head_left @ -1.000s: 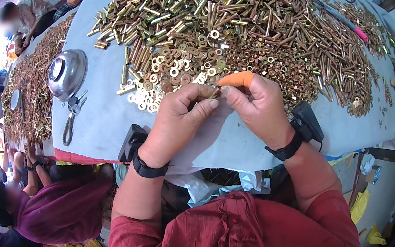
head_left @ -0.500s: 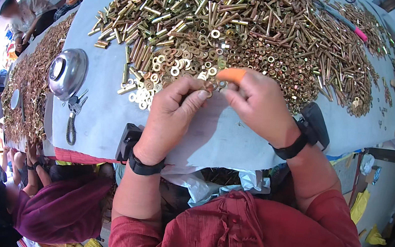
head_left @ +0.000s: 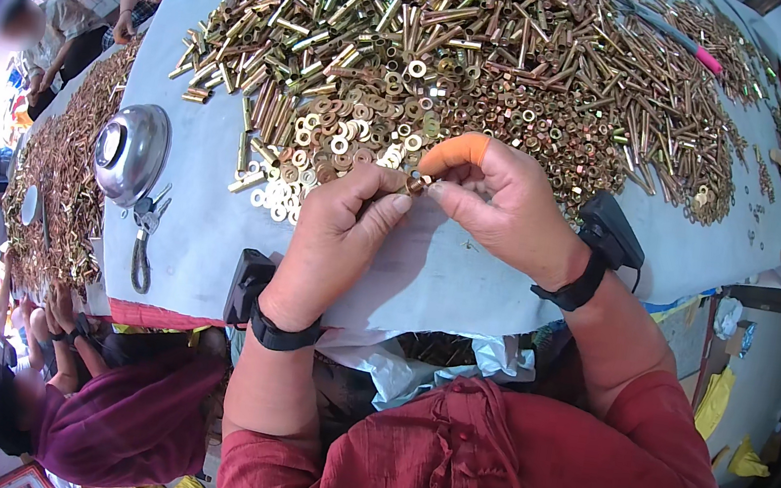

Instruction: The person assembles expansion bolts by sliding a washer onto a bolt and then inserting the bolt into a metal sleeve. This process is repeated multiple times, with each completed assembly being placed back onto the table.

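Compared with 0.5 s earlier, the right hand had moved in toward the left hand, closing the gap between their fingertips. The left hand pinched a small brass-coloured part tightly between thumb and index finger, just above the pale table cover and beside the loose washers. The right hand's thumb and index finger, the latter in an orange finger cover, stood narrowly apart at that part's right side; whether they gripped it or a separate piece could not be told. Nuts and metal tubes lay heaped beyond the 2 hands.
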A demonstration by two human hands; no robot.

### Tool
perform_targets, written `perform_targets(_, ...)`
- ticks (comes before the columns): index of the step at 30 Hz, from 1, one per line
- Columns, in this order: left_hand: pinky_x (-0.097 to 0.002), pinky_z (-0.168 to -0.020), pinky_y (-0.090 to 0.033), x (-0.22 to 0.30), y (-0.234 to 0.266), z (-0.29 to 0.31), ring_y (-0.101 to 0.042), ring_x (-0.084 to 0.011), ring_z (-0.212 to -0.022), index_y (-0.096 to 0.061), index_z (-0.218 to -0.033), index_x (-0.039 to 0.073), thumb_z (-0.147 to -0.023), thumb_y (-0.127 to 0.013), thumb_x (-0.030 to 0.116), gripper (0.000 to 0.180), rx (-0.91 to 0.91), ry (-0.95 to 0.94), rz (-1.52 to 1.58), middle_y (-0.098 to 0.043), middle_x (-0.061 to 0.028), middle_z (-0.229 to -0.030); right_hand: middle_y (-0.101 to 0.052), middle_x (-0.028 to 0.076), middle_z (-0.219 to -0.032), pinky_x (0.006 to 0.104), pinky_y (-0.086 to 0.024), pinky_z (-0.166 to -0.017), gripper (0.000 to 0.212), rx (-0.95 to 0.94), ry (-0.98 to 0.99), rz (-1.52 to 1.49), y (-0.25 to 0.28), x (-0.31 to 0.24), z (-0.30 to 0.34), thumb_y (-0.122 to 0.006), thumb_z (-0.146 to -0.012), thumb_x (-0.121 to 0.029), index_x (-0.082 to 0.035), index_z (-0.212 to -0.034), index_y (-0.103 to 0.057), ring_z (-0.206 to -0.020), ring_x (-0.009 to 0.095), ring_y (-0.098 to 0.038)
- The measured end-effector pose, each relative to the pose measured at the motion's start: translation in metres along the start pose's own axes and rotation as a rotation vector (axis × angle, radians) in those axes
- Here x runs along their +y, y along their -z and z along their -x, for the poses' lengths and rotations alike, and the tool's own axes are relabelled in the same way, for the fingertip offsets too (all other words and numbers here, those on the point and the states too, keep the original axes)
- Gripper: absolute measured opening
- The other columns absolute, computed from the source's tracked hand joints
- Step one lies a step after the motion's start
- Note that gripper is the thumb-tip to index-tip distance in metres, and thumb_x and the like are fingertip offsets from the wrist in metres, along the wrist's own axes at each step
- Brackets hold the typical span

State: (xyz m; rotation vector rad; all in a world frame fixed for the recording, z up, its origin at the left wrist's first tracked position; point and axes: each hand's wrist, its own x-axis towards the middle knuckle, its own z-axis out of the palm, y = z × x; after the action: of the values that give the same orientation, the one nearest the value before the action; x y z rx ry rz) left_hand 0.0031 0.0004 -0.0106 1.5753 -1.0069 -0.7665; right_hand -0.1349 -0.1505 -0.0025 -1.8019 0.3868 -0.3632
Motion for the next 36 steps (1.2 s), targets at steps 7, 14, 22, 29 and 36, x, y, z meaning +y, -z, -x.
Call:
perform_targets(7, -0.0270, -0.075, -0.049, 0.003, 0.003, -0.001, -0.060, -0.0130, -0.083, -0.064, -0.100, 0.000, -0.094, -0.057, 0.009, 0.013, -0.062, -0.060, -0.048, -0.064, -0.0048, -0.088, -0.067, 0.007, -0.098, 0.0283, -0.052, -0.079, 0.019, -0.019, 0.179, -0.014, -0.001, 0.006, -0.004, -0.064, -0.088, -0.004, -0.003, -0.106, -0.063, -0.088, 0.014, -0.063)
perform_targets(14, -0.0402, -0.065, -0.048, -0.009, -0.014, -0.009, -0.061, -0.0359, -0.072, -0.063, -0.091, 0.002, -0.084, -0.062, 0.015, 0.015, 0.016, -0.309, -0.126, -0.062, -0.0180, -0.078, -0.058, 0.005, -0.083, 0.0272, -0.044, -0.068, 0.010, 0.134, 0.068, 0.208, 0.003, -0.001, 0.014, -0.061, -0.090, -0.010, -0.002, -0.095, -0.058, -0.074, 0.013, -0.052)
perform_targets(22, -0.0400, -0.065, -0.048, -0.008, -0.009, -0.001, -0.061, -0.0360, -0.073, -0.062, -0.090, 0.001, -0.084, -0.064, 0.012, 0.013, 0.036, -0.270, -0.065, -0.062, -0.0177, -0.078, -0.052, -0.002, -0.081, 0.0231, -0.037, -0.062, 0.019, 0.119, -0.031, -0.039, -0.016, -0.008, 0.012, -0.058, -0.098, -0.023, -0.004, -0.095, -0.057, -0.072, 0.007, -0.045)
perform_targets(29, -0.0399, -0.065, -0.048, -0.010, -0.011, -0.003, -0.061, -0.0355, -0.072, -0.061, -0.090, 0.001, -0.084, -0.064, 0.014, 0.014, 0.037, -0.238, 0.036, -0.062, -0.0177, -0.077, -0.052, -0.005, -0.089, 0.0186, -0.037, -0.064, 0.021, 0.061, 0.018, 0.109, -0.001, 0.013, 0.011, -0.057, -0.098, -0.016, -0.004, -0.116, -0.055, -0.075, 0.003, -0.045)
perform_targets(36, -0.0379, -0.066, -0.048, -0.019, -0.026, -0.009, -0.062, -0.0297, -0.075, -0.062, -0.091, 0.001, -0.087, -0.061, 0.012, 0.012, 0.137, -0.336, -0.040, -0.062, -0.0153, -0.082, -0.055, -0.006, -0.085, 0.0177, -0.037, -0.059, 0.018, 0.137, -0.122, -0.093, 0.001, -0.003, 0.015, -0.057, -0.098, -0.019, -0.007, -0.112, -0.059, -0.069, 0.002, -0.046)
